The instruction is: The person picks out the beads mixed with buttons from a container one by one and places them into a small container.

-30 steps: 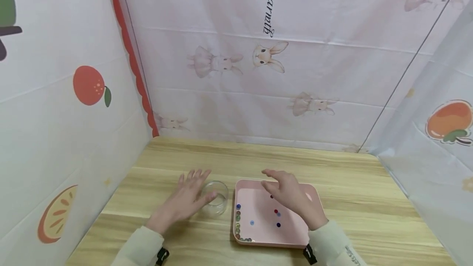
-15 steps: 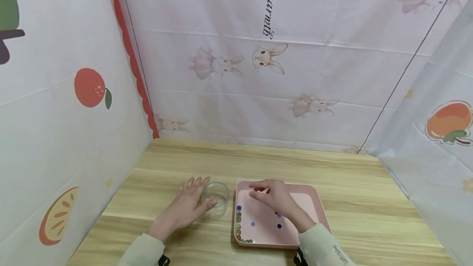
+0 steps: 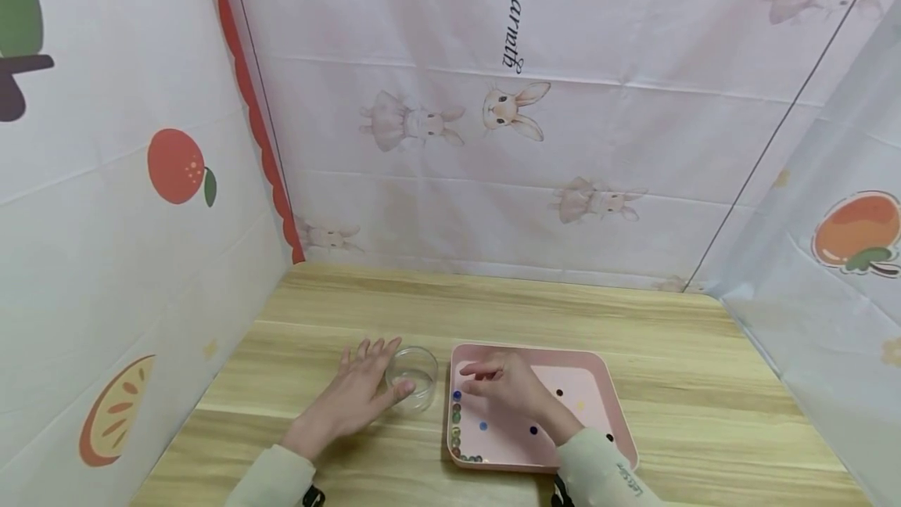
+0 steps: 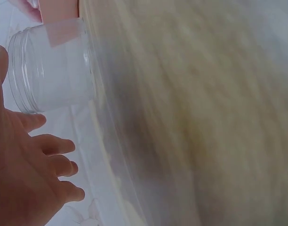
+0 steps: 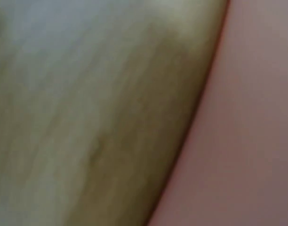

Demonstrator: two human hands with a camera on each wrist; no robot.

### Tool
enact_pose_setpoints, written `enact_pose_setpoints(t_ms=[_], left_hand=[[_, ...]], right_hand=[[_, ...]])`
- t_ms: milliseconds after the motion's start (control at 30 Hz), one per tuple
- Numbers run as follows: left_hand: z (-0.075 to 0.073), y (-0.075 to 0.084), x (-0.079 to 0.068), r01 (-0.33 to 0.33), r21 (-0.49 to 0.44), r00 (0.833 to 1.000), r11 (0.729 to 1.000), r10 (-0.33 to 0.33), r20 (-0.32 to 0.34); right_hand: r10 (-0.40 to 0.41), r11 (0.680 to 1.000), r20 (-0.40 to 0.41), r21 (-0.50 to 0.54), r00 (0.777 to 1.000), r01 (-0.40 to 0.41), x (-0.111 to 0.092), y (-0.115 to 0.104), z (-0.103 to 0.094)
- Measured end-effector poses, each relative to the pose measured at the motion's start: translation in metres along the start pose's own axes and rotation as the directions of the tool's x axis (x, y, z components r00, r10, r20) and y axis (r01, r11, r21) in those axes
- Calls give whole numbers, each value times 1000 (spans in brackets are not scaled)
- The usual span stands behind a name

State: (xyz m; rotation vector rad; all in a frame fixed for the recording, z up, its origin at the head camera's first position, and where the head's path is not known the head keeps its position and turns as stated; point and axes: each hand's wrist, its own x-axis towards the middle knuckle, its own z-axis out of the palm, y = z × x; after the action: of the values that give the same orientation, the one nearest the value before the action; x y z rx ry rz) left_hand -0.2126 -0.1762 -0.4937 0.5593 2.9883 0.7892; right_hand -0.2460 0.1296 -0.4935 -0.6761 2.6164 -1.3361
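Note:
A clear jar stands on the table just left of the pink tray. My left hand is beside that jar with fingers spread; its thumb reaches across the near side. In the left wrist view, the loose fingers lie near the jar's rim without curling round it. Over the tray's left part hovers my right hand, thumb and forefinger apart, close to a blue marble. Nothing shows between those fingertips. Several glassy marbles line the tray's left side and near-left corner.
Loose small balls are scattered in the tray, among them a light blue one, a dark blue one and a dark one. The wooden table meets printed cloth walls on three sides.
My right hand has moved left and lower across the tray, toward its left side, uncovering balls on the right. The left hand has settled slightly lower beside the jar.

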Motion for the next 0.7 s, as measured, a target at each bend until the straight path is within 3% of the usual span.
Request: enact_pose_setpoints(t_ms=[700], left_hand=[[-1,0,0,16,19,1000,1000,-16,19]], right_hand=[[-15,989,47,-144,999,22,6,1,14]])
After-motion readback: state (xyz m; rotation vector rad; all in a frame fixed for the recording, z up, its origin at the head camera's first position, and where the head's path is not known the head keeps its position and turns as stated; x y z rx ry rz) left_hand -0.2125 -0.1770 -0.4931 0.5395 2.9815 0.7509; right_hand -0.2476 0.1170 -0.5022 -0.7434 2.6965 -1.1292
